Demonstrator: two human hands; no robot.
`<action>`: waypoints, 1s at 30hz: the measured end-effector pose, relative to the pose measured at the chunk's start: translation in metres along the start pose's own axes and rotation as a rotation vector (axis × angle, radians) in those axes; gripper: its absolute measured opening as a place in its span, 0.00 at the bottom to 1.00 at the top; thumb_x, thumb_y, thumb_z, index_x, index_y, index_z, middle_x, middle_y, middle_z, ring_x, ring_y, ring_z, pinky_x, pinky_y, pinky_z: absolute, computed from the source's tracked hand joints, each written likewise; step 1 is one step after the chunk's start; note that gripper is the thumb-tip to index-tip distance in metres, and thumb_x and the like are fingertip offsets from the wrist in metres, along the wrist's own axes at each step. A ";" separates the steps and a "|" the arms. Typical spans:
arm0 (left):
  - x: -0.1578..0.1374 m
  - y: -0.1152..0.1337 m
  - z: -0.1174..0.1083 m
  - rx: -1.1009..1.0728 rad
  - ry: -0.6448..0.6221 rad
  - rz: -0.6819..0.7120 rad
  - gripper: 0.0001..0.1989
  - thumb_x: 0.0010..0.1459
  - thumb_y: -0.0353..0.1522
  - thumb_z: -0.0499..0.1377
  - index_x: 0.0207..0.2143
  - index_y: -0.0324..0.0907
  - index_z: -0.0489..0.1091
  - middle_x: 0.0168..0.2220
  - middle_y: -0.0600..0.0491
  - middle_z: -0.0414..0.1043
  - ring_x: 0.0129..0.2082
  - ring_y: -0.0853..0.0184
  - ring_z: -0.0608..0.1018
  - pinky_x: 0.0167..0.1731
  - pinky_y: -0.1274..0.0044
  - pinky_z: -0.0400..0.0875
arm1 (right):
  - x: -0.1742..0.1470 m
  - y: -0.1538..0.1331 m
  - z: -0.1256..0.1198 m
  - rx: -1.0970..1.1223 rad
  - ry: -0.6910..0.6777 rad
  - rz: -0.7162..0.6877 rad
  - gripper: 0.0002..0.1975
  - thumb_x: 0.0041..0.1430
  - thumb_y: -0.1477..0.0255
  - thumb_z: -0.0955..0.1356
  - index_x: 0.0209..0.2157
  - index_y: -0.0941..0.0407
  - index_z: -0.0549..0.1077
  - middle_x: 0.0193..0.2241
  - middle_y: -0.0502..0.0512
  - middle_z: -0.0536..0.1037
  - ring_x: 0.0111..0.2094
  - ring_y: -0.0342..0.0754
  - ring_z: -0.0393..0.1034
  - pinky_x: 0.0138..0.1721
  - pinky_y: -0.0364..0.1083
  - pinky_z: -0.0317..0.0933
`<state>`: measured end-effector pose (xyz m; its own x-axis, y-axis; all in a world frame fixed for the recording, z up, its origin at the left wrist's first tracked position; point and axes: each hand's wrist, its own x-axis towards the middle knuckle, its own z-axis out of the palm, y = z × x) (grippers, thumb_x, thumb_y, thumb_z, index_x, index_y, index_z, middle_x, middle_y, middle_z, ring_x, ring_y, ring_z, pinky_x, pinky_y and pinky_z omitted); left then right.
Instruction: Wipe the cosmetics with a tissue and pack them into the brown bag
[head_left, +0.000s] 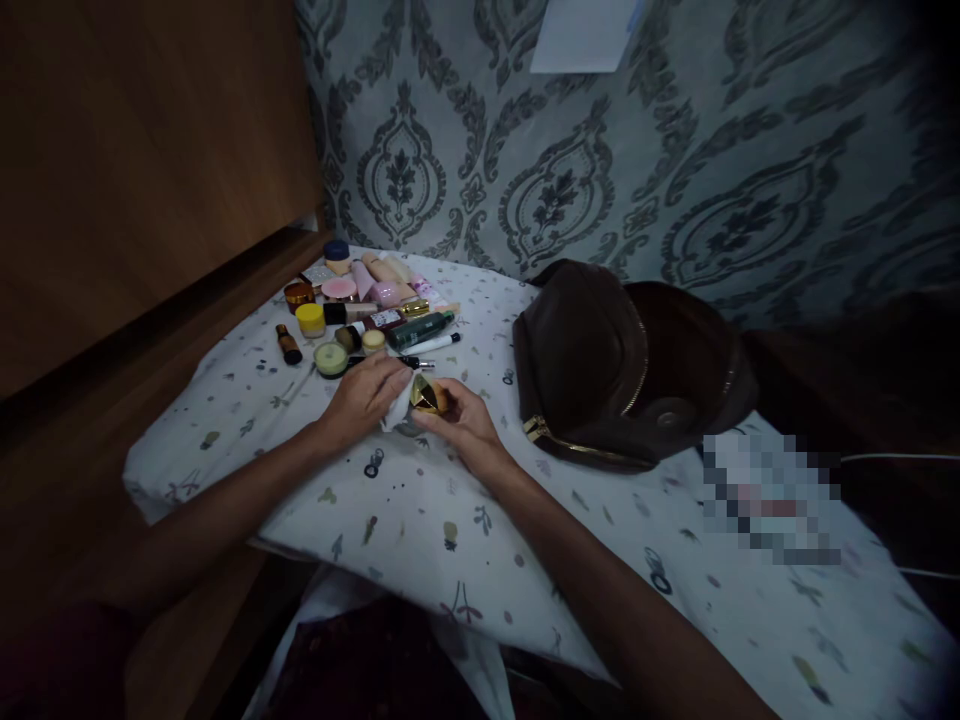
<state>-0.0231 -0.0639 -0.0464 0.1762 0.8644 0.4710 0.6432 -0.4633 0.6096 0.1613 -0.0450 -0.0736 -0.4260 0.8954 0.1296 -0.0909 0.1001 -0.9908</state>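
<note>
The left hand (pixel 366 392) holds a cloth (pixel 396 404) against the gold item (pixel 427 395) gripped by the right hand (pixel 474 430), apparently wiping, which next calls for steady turning.

The gold piece (pixel 426 397) shines mirror-smooth; whether it is metal or coated plastic cannot be told. The wipe (pixel 396 408) looks soft, matt and creased, either paper or thin cloth. The bag (pixel 574 350) looks like smooth leather with a low sheen, and its zip (pixel 589 449) like glinting metal. The sheet (pixel 427 540) is matt cloth. The yellow lid (pixel 310 314) looks like smooth plastic, the green tube (pixel 421 330) like plastic with a slight gloss. The cabinet (pixel 150 150) has a smooth wood surface, the wallpaper (pixel 555 195) a mostly matt one. The note (pixel 581 40) looks like flat, matt paper.
</note>
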 end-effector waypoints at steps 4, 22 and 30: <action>-0.007 -0.002 0.001 0.201 -0.129 0.114 0.27 0.67 0.50 0.46 0.53 0.39 0.67 0.45 0.45 0.69 0.46 0.57 0.73 0.43 0.69 0.70 | 0.000 -0.001 -0.002 0.020 0.004 0.029 0.26 0.42 0.58 0.78 0.41 0.54 0.73 0.37 0.51 0.77 0.42 0.51 0.72 0.48 0.50 0.65; 0.017 -0.015 0.003 0.068 -0.239 -0.185 0.27 0.68 0.48 0.43 0.20 0.43 0.59 0.21 0.55 0.62 0.23 0.67 0.66 0.27 0.75 0.56 | 0.000 0.000 -0.019 -0.122 -0.259 -0.106 0.36 0.46 0.61 0.79 0.57 0.49 0.70 0.53 0.55 0.73 0.53 0.53 0.69 0.55 0.52 0.62; 0.020 -0.009 0.012 -0.005 -0.154 -0.060 0.18 0.70 0.41 0.44 0.30 0.44 0.61 0.27 0.55 0.66 0.29 0.66 0.70 0.31 0.76 0.61 | -0.010 0.004 -0.029 -0.106 -0.128 -0.029 0.35 0.41 0.60 0.80 0.52 0.50 0.71 0.46 0.54 0.75 0.48 0.52 0.71 0.50 0.52 0.67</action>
<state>-0.0166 -0.0402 -0.0508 0.2500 0.9100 0.3307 0.6522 -0.4107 0.6372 0.1914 -0.0407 -0.0799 -0.5365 0.8295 0.1553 -0.0121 0.1765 -0.9842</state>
